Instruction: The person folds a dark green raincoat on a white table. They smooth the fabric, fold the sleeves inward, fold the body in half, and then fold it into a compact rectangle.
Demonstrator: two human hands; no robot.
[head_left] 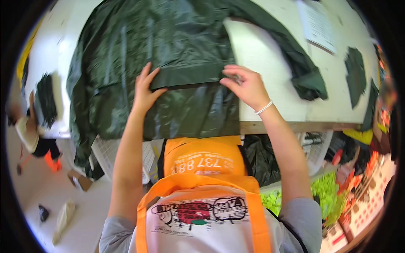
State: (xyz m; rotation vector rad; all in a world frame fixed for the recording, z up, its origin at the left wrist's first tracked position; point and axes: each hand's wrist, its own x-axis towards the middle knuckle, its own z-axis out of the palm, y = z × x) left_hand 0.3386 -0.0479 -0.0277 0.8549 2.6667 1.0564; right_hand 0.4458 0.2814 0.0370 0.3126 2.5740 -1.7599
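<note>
Both arms extended forward — left hand flat, fingers spread; right hand pinching.

Dark green glossy jacket, white table, orange apron.

A white worktable with a wooden front edge carries the work. A large dark green jacket of shiny fabric lies spread across most of it, its lower part hanging over the front edge and one sleeve stretching out to the right. A printed sheet of paper lies near the far right corner. Dark green cut fabric pieces lie by the right edge.
</note>
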